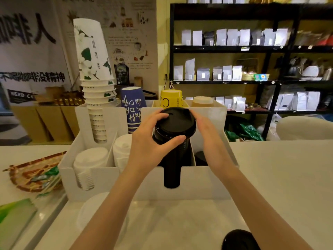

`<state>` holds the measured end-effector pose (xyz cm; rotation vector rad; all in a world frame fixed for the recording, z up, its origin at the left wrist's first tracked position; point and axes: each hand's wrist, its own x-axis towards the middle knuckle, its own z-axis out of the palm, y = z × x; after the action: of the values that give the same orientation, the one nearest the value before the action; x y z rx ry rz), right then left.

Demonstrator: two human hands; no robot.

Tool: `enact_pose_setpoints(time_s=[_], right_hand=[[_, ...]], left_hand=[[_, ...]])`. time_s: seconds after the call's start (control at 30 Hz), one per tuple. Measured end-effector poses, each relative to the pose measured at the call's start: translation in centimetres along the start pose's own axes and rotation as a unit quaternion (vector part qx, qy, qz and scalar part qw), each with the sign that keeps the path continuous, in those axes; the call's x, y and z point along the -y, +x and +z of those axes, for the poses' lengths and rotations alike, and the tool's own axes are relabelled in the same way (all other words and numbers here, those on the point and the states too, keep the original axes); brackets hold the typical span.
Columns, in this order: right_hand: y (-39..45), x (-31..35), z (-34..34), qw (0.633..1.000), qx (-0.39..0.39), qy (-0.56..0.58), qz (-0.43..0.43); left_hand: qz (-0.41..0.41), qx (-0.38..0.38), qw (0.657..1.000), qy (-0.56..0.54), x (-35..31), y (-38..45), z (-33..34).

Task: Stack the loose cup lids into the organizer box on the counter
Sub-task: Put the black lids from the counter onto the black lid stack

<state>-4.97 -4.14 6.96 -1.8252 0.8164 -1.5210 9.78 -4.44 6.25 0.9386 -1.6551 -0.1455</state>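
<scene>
A white organizer box stands on the counter in front of me. A tall stack of black lids rises out of its middle front compartment and shows through the front slot. My left hand grips the top of this stack, thumb across its side and fingers over the top lid. My right hand presses against the stack's right edge. White lids fill the left compartments. A loose black lid lies on the counter at the bottom right, and a loose clear lid lies at the lower left.
Stacked paper cups, a blue cup stack and a yellow cup stack fill the box's rear compartments. A woven tray with packets sits at left. Black shelving with bags stands behind the counter.
</scene>
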Motion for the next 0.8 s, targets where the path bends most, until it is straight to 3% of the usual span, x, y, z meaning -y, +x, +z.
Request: enact_pose_setpoints(time_s=[0.23,0.43,0.8], right_hand=[[0.5,-3.3,0.3,0.993,0.013,-0.009,0.113],[0.4,-3.7,0.5,0.992,0.02,0.005,0.127],[0.0,-3.9,1.0,0.99,0.004,-0.056,0.127]], left_hand=[[-0.042,0.032,0.997,0.06,2.2,0.1,0.8],[-0.068,0.036,0.995,0.057,2.7,0.1,1.0],[-0.107,0.115,0.987,0.034,2.6,0.4,0.1]])
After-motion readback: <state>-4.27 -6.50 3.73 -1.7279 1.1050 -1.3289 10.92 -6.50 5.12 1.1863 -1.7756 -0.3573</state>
